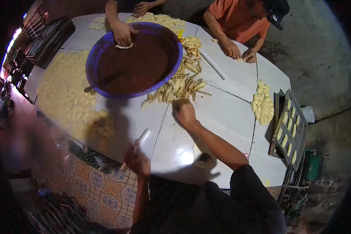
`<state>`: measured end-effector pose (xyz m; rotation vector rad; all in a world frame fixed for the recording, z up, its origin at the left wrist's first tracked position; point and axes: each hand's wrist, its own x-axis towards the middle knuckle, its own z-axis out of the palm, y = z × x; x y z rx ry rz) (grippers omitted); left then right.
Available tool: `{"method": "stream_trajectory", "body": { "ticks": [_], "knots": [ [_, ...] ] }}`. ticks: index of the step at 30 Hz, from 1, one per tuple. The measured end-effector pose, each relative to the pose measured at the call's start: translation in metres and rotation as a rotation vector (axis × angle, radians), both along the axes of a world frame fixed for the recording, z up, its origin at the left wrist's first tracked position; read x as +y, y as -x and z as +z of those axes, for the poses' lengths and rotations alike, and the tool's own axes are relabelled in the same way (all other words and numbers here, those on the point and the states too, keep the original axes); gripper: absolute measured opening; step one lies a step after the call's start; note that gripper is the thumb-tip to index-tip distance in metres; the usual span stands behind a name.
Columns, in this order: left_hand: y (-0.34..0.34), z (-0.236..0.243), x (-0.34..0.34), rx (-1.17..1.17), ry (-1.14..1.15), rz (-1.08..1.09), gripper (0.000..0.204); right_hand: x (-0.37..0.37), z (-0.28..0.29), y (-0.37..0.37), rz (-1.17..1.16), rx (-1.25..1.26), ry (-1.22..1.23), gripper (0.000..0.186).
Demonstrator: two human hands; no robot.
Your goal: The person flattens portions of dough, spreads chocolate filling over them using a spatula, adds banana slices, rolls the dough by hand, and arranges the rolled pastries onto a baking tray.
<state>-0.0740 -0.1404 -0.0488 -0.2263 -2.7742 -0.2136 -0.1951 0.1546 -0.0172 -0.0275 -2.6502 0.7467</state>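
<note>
In the head view, my left hand (138, 160) grips a white rolling tube (144, 135) near the front of the table. My right hand (185, 113) reaches to the near edge of a pile of peeled banana pieces (182, 87); its fingertips are curled there and what they hold is hidden. Below my right forearm lies a flat dough round (199, 147) with a dark patch on it. Behind the pile stands a large blue basin (91, 66) of brown liquid, with a dark utensil (89, 89) leaning in it.
Many pale dough pieces (62, 89) cover the table's left. More dough (262, 102) lies beside a tilted tray (298, 138) of shaped pieces at the right. A co-worker's hand (123, 35) is in the basin; another person (238, 23) handles dough behind a second tube (213, 64).
</note>
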Motion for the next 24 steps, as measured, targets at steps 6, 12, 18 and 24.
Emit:
{"method": "stream_trajectory", "body": {
  "ticks": [6,12,18,24],
  "knots": [
    [0.003,0.008,0.001,0.044,-0.027,0.01,0.062,-0.003,0.023,-0.035,-0.018,-0.033,0.246,0.027],
    [0.013,0.002,0.01,0.151,-0.025,-0.053,0.063,0.017,0.006,-0.059,0.035,0.021,0.107,0.026],
    [0.006,0.011,0.011,0.098,-0.02,-0.005,0.061,0.013,0.019,-0.072,0.123,-0.08,0.167,0.034],
    [-0.004,0.05,0.02,0.072,-0.17,-0.027,0.048,0.042,0.066,-0.136,0.043,-0.182,0.258,0.038]
  ]
}}
